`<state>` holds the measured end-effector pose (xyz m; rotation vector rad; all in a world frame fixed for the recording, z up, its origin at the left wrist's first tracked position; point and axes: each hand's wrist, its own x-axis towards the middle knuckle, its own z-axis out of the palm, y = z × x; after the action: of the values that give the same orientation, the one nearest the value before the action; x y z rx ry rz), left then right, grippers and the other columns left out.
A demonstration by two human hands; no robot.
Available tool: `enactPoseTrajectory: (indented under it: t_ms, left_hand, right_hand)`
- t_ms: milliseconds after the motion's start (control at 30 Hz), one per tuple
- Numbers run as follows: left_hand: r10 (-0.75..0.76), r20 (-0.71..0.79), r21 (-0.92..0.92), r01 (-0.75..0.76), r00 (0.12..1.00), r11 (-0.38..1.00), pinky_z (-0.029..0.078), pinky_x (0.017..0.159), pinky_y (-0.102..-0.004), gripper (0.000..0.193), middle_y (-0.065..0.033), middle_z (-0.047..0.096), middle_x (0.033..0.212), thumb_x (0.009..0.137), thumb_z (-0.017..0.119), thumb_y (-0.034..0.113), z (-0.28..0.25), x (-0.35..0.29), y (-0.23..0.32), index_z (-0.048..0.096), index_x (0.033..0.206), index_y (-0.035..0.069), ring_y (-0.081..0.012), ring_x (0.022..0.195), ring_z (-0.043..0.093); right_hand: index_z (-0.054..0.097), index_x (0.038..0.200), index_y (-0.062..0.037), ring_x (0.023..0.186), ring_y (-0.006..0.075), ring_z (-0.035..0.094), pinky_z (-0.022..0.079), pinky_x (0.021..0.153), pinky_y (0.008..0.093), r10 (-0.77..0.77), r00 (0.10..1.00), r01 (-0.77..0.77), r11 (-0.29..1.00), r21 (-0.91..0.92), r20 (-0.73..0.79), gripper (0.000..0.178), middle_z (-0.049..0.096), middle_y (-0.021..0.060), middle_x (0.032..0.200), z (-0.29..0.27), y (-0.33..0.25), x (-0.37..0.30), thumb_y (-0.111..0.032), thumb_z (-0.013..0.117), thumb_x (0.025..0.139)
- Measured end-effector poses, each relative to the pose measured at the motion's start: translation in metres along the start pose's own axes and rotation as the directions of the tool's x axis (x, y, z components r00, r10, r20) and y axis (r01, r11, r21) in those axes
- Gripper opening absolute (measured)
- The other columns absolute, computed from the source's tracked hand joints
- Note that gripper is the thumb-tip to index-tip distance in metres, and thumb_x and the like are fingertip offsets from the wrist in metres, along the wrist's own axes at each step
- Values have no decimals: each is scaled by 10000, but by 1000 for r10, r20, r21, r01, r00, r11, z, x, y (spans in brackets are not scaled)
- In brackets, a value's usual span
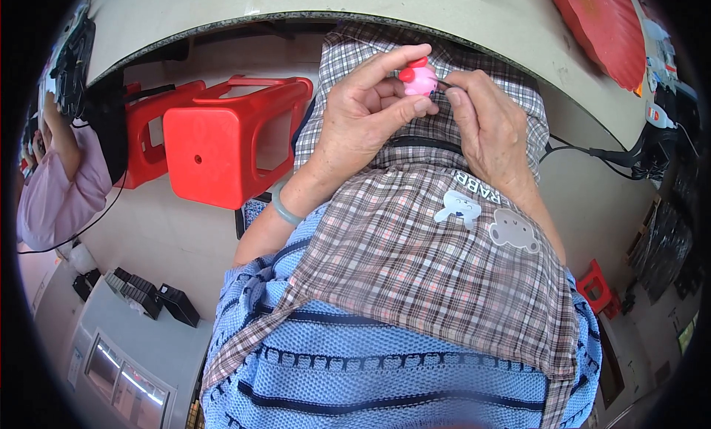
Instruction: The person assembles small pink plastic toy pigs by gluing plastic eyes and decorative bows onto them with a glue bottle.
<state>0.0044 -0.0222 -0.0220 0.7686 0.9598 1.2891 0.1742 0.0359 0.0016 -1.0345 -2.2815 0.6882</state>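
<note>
Above my lap, my left hand [370, 96] grips a small round pink figurine [421, 82] with red feet, between thumb and fingers. The figurine lies tilted, its red parts toward the upper left. My right hand [485, 118] is pinched around a thin dark tool [443, 85], whose tip reaches the figurine's right side. Most of that tool is hidden by my fingers, so its exact kind cannot be told. Behind both hands hangs the checked apron [415, 259] I wear over a blue knitted top.
A pale table [296, 1] curves across the top, its dark edge just beyond my hands. On it at right lies a red tray [603, 33] with pink pieces. Red stools [204, 155] stand at left, where a person in pink [70, 177] sits. Dark cables [629, 159] hang at right.
</note>
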Motion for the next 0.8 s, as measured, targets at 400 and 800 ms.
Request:
enactPoseTrajectory:
  t_ms: [400,800]
  left_hand:
    - [56,47,29,-58,997,998,559,836,-267,498,-131,591,1175,894,593,-26,-1,1,-2,449,1368,13,-186,948,656]
    - [79,1,119,-78,997,990,559,851,-271,471,-189,589,1241,875,609,-41,2,-2,-7,484,1328,-26,-179,978,649]
  right_hand:
    - [595,913,-40,625,243,646,500,506,344,79,997,-78,997,-21,20,111,630,91,771,2,1,-2,-150,593,917]
    - [585,864,-62,559,215,636,487,456,328,30,999,-28,999,-45,27,214,614,56,668,9,8,-5,-260,665,865]
